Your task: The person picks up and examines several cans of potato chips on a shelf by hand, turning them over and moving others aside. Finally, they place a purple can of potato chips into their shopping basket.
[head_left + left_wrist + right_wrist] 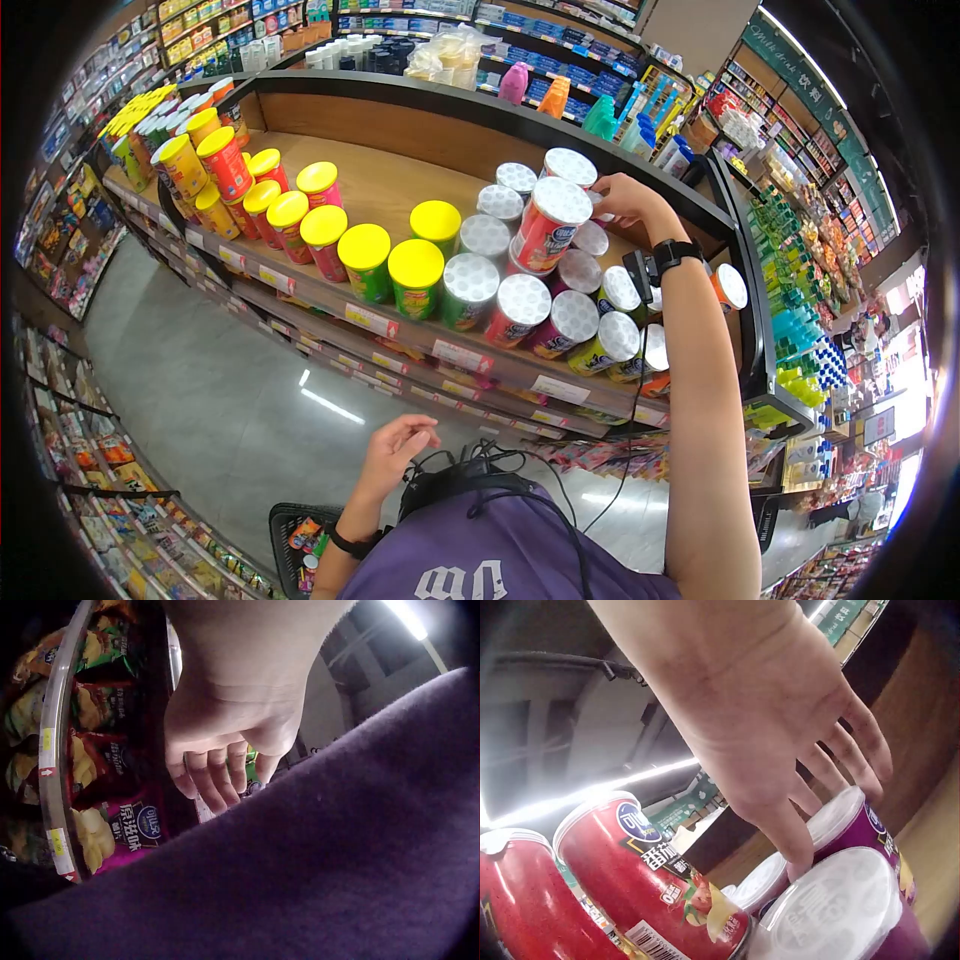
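My right hand (635, 200) reaches to the back of the shelf, behind a red chip canister (548, 232) stacked on others. In the right wrist view, the thumb and fingers straddle the white-lidded top of a purple chip canister (845, 817), with the thumb on its near side and the fingers at its far side. Another purple canister (829, 911) stands just in front, and a red canister (649, 859) is left of the hand. My left hand (392, 450) hangs in front of my body with loosely bent fingers, holding nothing.
Yellow-lidded canisters (325, 230) line the shelf's front to the left. The wooden shelf (365, 160) has a raised dark back rim. A black basket (283, 535) with goods is at lower left. Bagged chips (112, 765) fill a lower rack. A cable (632, 420) hangs from my right wrist.
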`<state>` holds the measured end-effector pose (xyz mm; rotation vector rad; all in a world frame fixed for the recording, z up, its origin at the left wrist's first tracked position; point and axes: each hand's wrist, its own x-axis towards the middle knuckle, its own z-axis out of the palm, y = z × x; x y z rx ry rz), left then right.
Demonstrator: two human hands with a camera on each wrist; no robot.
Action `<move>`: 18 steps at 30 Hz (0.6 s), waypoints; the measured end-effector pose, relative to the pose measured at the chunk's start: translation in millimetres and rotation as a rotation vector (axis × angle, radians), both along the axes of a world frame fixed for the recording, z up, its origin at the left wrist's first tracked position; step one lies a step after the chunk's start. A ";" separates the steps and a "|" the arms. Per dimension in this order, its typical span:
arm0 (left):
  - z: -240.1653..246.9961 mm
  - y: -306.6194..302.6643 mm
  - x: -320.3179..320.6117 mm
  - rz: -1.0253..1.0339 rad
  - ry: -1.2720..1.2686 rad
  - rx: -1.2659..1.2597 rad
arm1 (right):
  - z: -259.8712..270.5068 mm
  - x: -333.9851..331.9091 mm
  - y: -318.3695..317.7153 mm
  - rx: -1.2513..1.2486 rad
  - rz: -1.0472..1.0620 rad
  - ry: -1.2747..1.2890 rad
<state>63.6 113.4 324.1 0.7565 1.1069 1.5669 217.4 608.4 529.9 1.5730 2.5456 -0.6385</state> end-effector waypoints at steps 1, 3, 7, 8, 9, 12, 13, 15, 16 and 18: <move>1.3 -1.0 -0.8 -0.001 0.019 -0.010 | 1.2 -0.1 -2.2 -0.001 0.026 -0.027; -1.3 -1.3 -1.4 -0.004 0.022 -0.011 | 3.6 0.7 -9.4 0.005 0.027 -0.036; -5.2 2.2 -0.8 -0.017 0.002 -0.015 | 11.3 13.3 -12.1 0.245 0.113 -0.027; -5.0 3.0 -0.7 -0.022 0.000 -0.019 | 14.7 24.3 -12.0 0.329 0.200 -0.011; -4.5 4.5 -0.3 -0.026 0.003 -0.026 | 23.6 31.4 -22.7 0.412 0.289 0.003; -0.7 9.3 1.3 -0.040 0.025 -0.015 | 49.6 48.3 -78.3 0.398 0.268 0.005; 3.5 11.7 1.6 -0.046 0.046 0.005 | 55.5 54.0 -93.9 0.386 0.262 -0.029; 30.5 18.8 -1.5 -0.141 0.175 0.073 | 61.9 64.3 -119.2 0.345 0.283 -0.070; 50.4 24.2 -3.7 -0.228 0.305 0.141 | 62.3 67.9 -125.6 0.304 0.312 -0.109; 101.3 45.5 -7.5 -0.323 0.463 0.230 | 54.6 80.8 -124.3 0.315 0.347 -0.177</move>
